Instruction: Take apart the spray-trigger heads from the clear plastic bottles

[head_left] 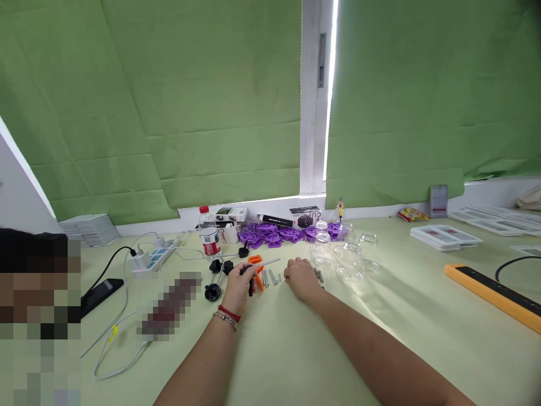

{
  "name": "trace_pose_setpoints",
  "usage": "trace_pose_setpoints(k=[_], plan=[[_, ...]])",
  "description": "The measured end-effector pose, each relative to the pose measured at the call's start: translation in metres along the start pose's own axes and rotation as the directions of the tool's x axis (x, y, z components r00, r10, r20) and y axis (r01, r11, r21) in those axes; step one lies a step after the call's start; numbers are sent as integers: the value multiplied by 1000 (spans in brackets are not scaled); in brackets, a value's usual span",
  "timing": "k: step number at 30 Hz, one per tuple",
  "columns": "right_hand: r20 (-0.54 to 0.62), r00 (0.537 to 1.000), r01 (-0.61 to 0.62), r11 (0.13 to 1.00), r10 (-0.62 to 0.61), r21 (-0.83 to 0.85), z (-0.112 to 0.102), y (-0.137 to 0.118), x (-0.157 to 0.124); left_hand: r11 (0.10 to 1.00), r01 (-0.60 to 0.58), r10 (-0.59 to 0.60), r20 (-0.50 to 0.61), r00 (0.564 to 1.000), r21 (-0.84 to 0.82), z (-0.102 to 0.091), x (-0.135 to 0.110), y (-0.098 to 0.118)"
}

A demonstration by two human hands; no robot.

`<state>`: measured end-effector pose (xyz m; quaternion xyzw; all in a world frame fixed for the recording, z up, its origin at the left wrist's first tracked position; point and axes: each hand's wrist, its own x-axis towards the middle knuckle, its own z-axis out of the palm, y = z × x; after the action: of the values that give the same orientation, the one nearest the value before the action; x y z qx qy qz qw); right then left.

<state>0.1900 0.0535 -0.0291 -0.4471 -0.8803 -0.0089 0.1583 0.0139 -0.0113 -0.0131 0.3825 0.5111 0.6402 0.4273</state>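
Note:
My left hand [240,282] is closed around a black piece, from which a thin metal rod [270,261] points right. Right beside it lies an orange plastic part [255,259], partly covered by my fingers. Several silver bolts [266,278] lie between my hands. My right hand [301,277] rests low over the table with its fingers curled; whatever they hold is hidden. Small dark springs [318,274] sit just to its right. Left of my left hand are black knobs and a round black cap [212,291] with metal rods.
Purple plastic parts [270,234] are heaped at the back, near boxes [305,217] and a red-capped bottle [208,234]. Clear glass jars [350,262] stand right of my hands. A power strip [156,258] and cables lie left; an orange-black bar [494,293] lies right. Another person [38,254] is at the left edge.

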Motion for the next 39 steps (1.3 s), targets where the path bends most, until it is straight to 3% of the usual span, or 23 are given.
trace_pose_setpoints(k=[3, 6, 7, 9, 11, 12, 15, 18, 23, 28, 39], plan=[[-29, 999, -12, 995, 14, 95, -5, 0, -3, 1000, 5, -5, 1, 1000, 4, -1, 0, 1], [-68, 992, -73, 907, 111, 415, -12, 4, -9, 1000, 7, -7, 17, 1000, 15, -3, 0, 1], [-47, 984, -113, 812, 171, 573, -14, 7, -11, 1000, 7, -8, 28, 1000, 18, -3, 0, 1], [67, 958, -204, 501, 277, 841, -16, 11, -17, 1000, 7, -7, 64, 998, 11, -1, -2, 1], [191, 926, -255, 168, 326, 952, -17, 14, -21, 1000, 3, -2, 119, 993, -9, 1, -5, 2], [227, 915, -255, 44, 335, 966, -17, 15, -23, 1000, 0, 2, 147, 989, -17, 3, -7, 2], [262, 899, -222, -151, 350, 963, -16, 14, -25, 1000, -10, 13, 210, 978, -16, 7, -11, 3], [265, 891, -205, -196, 369, 959, -16, 13, -25, 1000, -18, 20, 226, 974, -9, 8, -12, 3], [271, 869, -219, -168, 414, 961, -18, 14, -25, 1000, -4, 4, 217, 976, -4, 9, -13, 5], [254, 880, -217, -137, 402, 967, -15, 14, -25, 1000, 11, -16, 213, 977, 21, 12, -14, 7], [267, 874, -225, -149, 405, 963, -12, 15, -25, 999, 29, -34, 222, 974, 25, 11, -14, 6]])
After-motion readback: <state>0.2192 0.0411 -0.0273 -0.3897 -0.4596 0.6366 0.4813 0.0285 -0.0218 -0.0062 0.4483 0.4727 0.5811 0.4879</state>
